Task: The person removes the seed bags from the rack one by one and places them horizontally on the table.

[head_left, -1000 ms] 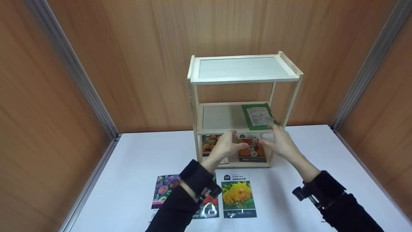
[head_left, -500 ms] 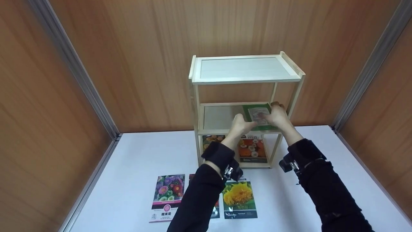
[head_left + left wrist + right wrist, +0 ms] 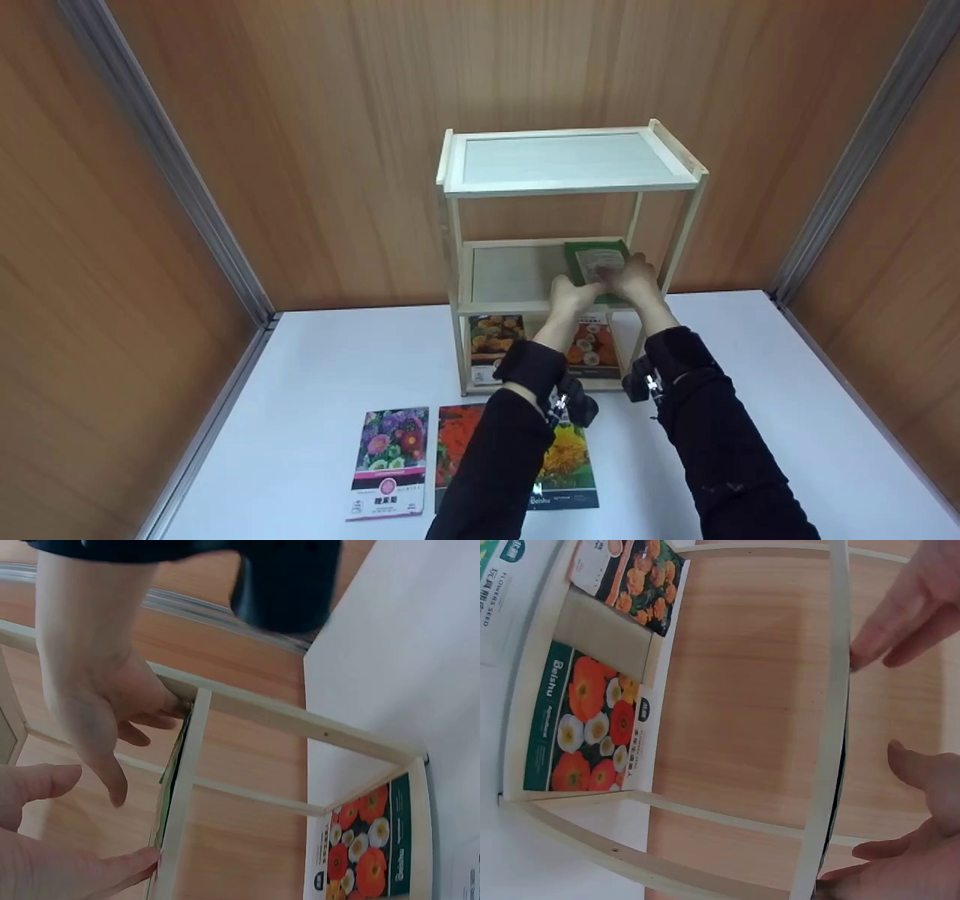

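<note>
On the middle shelf of a small cream-coloured rack (image 3: 502,308), a green seed packet (image 3: 576,259) lies flat at the right, its pale printed label facing up. My left hand (image 3: 571,294) is at the packet's front left, and straight fingers touch its edge in the left wrist view. My right hand (image 3: 634,279) reaches over the right part of the packet. Its fingertips meet the packet's edge while the thumb hangs apart. Both hands cover the packet's front portion in the head view.
The bottom shelf holds a marigold packet (image 3: 496,341) and a poppy packet (image 3: 592,720). In front of the rack lie a pink-banded packet (image 3: 388,465), a red-flower packet (image 3: 456,442) and a yellow-flower packet (image 3: 566,457), partly behind my left forearm. Wood-grain panels (image 3: 337,150) enclose the white table.
Both hands have moved up from the shelf's front onto the packet and closer together. The packet, slanted with its front right corner over the rim earlier, now lies straighter on the shelf.
</note>
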The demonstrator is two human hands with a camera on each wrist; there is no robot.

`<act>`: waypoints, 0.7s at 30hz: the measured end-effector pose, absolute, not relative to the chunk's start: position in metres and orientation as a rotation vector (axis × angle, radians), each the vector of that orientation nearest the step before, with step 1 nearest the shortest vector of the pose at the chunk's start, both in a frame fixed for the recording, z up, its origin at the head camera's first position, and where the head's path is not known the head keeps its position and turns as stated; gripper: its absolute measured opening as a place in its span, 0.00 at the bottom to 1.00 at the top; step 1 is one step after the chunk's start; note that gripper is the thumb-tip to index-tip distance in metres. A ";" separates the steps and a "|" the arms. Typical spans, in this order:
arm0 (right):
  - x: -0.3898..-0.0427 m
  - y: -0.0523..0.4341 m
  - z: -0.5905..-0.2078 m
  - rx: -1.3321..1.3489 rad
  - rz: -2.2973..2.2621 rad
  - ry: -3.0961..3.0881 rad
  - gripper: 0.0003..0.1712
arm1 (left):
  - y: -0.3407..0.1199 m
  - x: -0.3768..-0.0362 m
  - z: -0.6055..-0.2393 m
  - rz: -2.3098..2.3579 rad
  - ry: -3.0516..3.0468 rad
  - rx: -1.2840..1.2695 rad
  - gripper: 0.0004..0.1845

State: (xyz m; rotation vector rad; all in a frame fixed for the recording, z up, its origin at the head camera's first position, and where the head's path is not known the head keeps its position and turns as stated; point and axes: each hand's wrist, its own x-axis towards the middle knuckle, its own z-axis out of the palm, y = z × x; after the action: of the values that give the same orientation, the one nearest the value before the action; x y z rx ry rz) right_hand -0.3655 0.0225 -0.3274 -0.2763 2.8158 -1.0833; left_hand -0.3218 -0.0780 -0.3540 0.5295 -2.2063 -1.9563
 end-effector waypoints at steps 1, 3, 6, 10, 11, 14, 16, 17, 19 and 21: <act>-0.365 0.022 -0.328 -0.253 -1.075 2.815 0.45 | -0.076 -0.311 -0.342 -1.997 -2.188 0.556 0.44; -0.365 0.020 -0.327 -0.229 -1.045 2.831 0.45 | -0.073 -0.301 -0.331 -2.032 -2.145 0.554 0.41; -0.364 0.019 -0.325 -0.211 -0.999 2.853 0.43 | -0.073 -0.294 -0.323 -2.072 -2.110 0.554 0.40; -0.363 0.019 -0.322 -0.229 -0.945 2.867 0.40 | -0.075 -0.289 -0.317 -2.111 -2.071 0.540 0.41; -0.363 0.019 -0.321 -0.236 -0.939 2.867 0.39 | -0.076 -0.289 -0.317 -2.122 -2.056 0.541 0.42; -0.361 0.019 -0.318 -0.248 -0.914 2.860 0.40 | -0.077 -0.289 -0.316 -2.144 -2.037 0.544 0.42; -0.360 0.019 -0.316 -0.263 -0.890 2.861 0.41 | -0.079 -0.292 -0.317 -2.139 -2.066 0.556 0.42; -0.359 0.019 -0.315 -0.266 -0.882 2.858 0.41 | -0.079 -0.293 -0.317 -2.114 -2.097 0.572 0.42; -0.358 0.019 -0.311 -0.287 -0.844 2.869 0.40 | -0.081 -0.302 -0.323 -2.044 -2.176 0.558 0.43; -0.356 0.019 -0.307 -0.316 -0.823 2.877 0.38 | -0.084 -0.311 -0.329 -2.022 -2.215 0.552 0.44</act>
State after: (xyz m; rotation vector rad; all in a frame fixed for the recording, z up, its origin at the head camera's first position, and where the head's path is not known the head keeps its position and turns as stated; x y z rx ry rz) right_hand -0.3562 0.0192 -0.3075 -0.3164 2.8766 -0.8233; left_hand -0.3106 -0.0843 -0.3287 0.5518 -2.2147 -2.0215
